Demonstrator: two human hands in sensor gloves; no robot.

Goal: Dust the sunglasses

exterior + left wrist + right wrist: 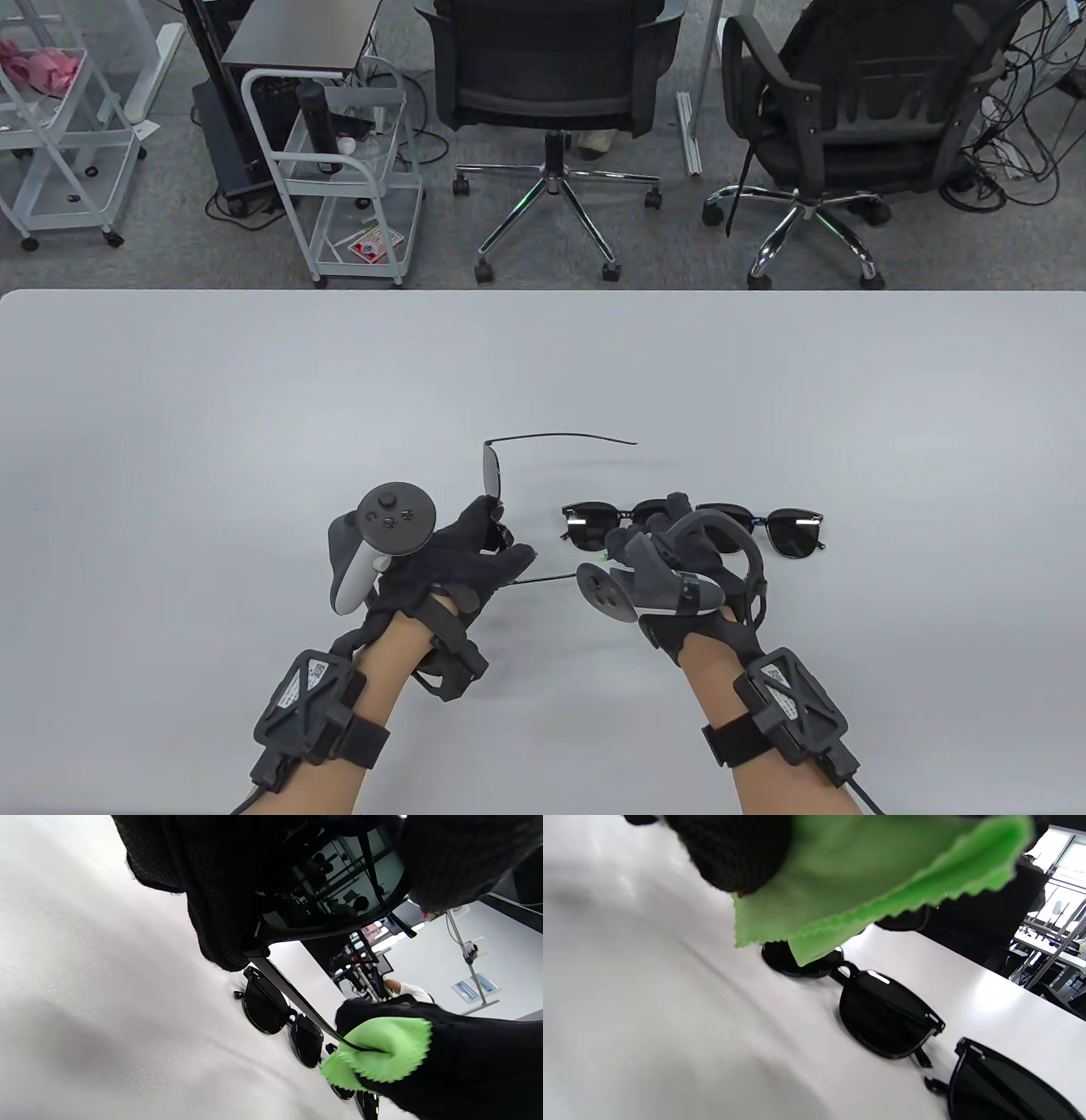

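The left hand (462, 552) grips thin-framed sunglasses (335, 887) at the lens. The right hand (679, 552) pinches a green cloth (382, 1052) around their near temple arm (292, 993). Just beyond the right hand, two black sunglasses (886, 1014) lie on the table (254, 407), partly hidden by it.

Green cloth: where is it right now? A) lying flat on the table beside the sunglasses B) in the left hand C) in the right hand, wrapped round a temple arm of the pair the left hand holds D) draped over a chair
C: in the left wrist view the green cloth sits in the right hand, folded round the temple arm of the held sunglasses gripped by the left hand.
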